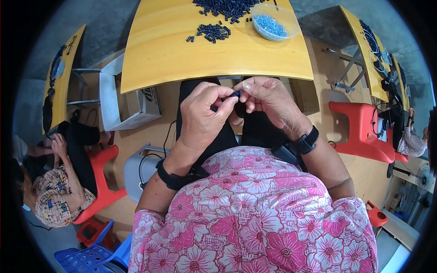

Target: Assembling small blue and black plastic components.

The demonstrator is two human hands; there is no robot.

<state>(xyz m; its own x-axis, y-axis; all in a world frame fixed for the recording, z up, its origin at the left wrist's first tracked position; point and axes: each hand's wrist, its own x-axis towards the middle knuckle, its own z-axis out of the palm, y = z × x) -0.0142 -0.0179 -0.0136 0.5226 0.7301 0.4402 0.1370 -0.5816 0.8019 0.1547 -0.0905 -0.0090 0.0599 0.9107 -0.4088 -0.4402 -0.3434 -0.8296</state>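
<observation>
In front of my lap, just off the table's near edge, both hands meet at fingertip height. My left hand (pixel 203 113) pinches a small dark blue plastic piece (pixel 236 93) between thumb and forefinger. My right hand (pixel 271 101) is closed in a pinch right against that piece; whatever sits between its fingertips is too small to make out. On the yellow table (pixel 182 63) lie a small group of dark cylindrical pieces (pixel 213 32) and a bigger heap of dark pieces (pixel 225 8) behind it. Right of them stands a clear round bowl (pixel 291 32) with small light-blue pieces (pixel 271 26).
A white cardboard box (pixel 109 98) stands under the table's left side. Red stools (pixel 357 132) and a grey stool (pixel 139 173) are around me. Other people work at side tables, one at left (pixel 59 195), one at far right (pixel 412 139). A blue plastic chair (pixel 86 255) is at lower left.
</observation>
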